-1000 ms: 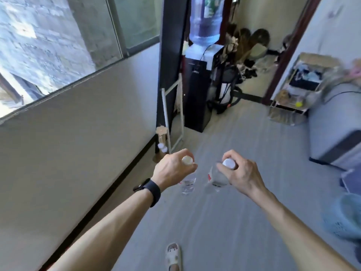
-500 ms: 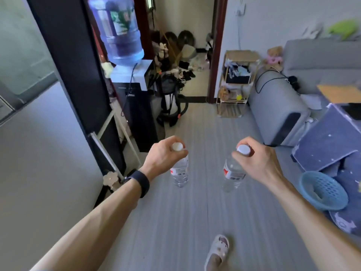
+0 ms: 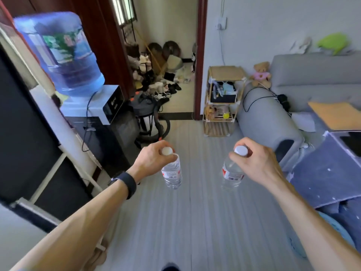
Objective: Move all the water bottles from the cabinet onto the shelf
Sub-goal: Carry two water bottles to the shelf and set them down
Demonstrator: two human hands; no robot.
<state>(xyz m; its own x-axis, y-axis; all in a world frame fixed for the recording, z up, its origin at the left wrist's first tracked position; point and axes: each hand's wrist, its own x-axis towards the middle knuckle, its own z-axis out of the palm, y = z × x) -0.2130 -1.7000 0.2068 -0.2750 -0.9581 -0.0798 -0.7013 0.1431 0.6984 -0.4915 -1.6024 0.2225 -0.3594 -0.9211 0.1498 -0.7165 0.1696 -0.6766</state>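
Dispenser nearer; left hand grips left bottle, right hand right bottle, above floor.

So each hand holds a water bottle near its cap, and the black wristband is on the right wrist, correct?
No. The head view shows the black wristband on the left wrist, not the right. The left hand holds the left water bottle and the right hand the right water bottle, each near its cap.

— What's underfoot?
— Grey striped floor, daylit, reaching a white wall and a dark-red door frame.
— Furniture?
— A grey sofa along the floor's right edge, a teddy bear on it. At its left edge, a water dispenser topped by a blue jug.
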